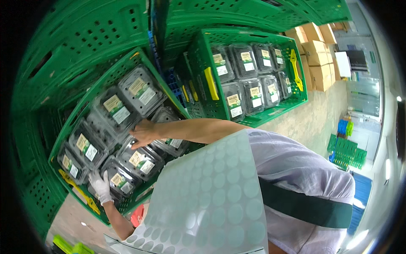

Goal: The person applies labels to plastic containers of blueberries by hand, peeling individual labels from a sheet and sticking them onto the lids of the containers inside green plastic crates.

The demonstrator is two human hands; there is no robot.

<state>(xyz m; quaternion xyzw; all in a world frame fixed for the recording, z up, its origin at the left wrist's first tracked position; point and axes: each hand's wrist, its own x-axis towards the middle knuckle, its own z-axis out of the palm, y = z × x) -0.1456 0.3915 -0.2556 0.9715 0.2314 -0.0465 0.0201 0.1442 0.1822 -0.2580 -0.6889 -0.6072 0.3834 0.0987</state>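
Note:
A green crate (63,144) in front of me holds two rows of clear plastic clamshells with dark contents and labelled lids. My left hand (100,186), in a white glove, lies with fingers apart against the end of a near-row clamshell (120,180). Bare, my right hand (146,132) reaches over the neighbouring clamshell (141,161), touching its upper edge with thumb and forefinger apart. Behind it lies another clamshell (113,109). A translucent sheet of round stickers (207,190) hangs before my body, hiding part of my left forearm.
To the right, a second green crate (249,120) with yellow handles holds several more clamshells. Tall green crate walls (93,34) rise behind both. Cardboard boxes (317,55) are stacked at the far right, and green crates (347,150) stand farther off.

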